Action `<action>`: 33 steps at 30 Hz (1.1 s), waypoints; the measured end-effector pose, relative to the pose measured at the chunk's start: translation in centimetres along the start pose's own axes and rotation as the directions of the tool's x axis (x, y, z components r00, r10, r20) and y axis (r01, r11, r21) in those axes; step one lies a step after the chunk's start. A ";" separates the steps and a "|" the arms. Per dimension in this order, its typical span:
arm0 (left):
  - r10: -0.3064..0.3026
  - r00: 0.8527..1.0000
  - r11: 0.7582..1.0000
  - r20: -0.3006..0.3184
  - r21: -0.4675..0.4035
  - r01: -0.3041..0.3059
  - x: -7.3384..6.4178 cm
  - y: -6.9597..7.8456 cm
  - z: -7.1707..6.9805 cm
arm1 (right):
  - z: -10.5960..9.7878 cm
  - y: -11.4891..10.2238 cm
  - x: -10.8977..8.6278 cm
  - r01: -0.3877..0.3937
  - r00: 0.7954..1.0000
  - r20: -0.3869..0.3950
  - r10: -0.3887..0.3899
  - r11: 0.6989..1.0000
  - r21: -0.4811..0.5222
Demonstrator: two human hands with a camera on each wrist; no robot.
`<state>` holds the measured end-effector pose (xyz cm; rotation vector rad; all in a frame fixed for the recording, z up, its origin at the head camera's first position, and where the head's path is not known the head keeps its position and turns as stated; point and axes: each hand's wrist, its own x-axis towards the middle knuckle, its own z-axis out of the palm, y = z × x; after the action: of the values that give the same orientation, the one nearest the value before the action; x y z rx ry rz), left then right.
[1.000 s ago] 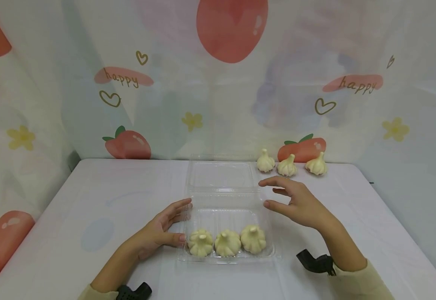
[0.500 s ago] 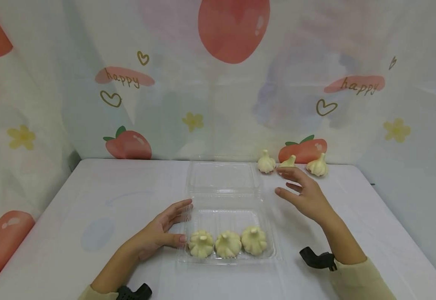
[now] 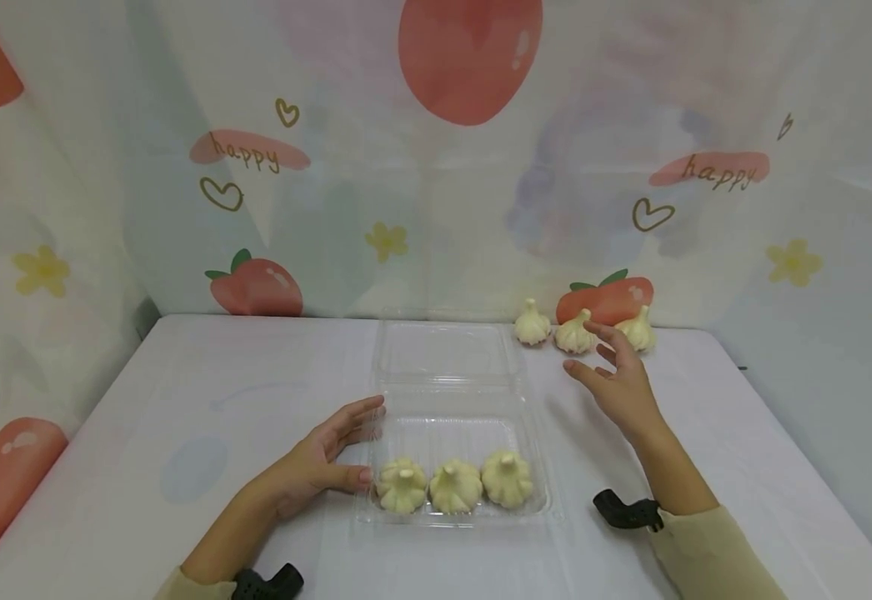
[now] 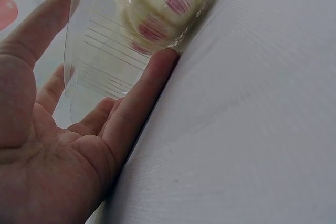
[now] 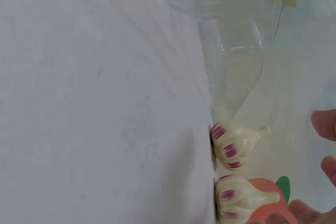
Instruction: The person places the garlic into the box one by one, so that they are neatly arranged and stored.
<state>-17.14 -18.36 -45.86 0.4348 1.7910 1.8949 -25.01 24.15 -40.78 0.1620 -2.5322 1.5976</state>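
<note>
Head view: a white table [image 3: 256,392] is standing before a fruit-printed backdrop [image 3: 451,192].
Left hand [image 3: 323,458]: it is grasping nothing; its extended fingers are touching the left side of the clear container [image 3: 454,435].
Container lid [image 3: 447,352]: it is lying folded back toward the backdrop.
Near garlic [image 3: 456,487]: three bulbs are sitting side by side inside the container, along its near edge.
Far garlic [image 3: 574,335]: three bulbs are standing on the table's far edge, right of the lid.
Right hand [image 3: 619,387]: it is hovering by the far garlic, thumb and fingers parted, gripping nothing; whether a fingertip is touching a bulb, I cannot tell.
Wrist views: bulbs are showing purple streaks.
</note>
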 end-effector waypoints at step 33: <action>0.006 1.000 1.000 -0.004 0.012 -0.005 0.0 0.0 0.0 | 0.8 2.8 3.1 -0.099 0.995 -0.009 0.099 0.981 -0.168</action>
<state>-17.13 -18.31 -45.85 0.4406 1.8063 1.8913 -28.55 24.56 -43.04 0.0167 -2.6984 1.4048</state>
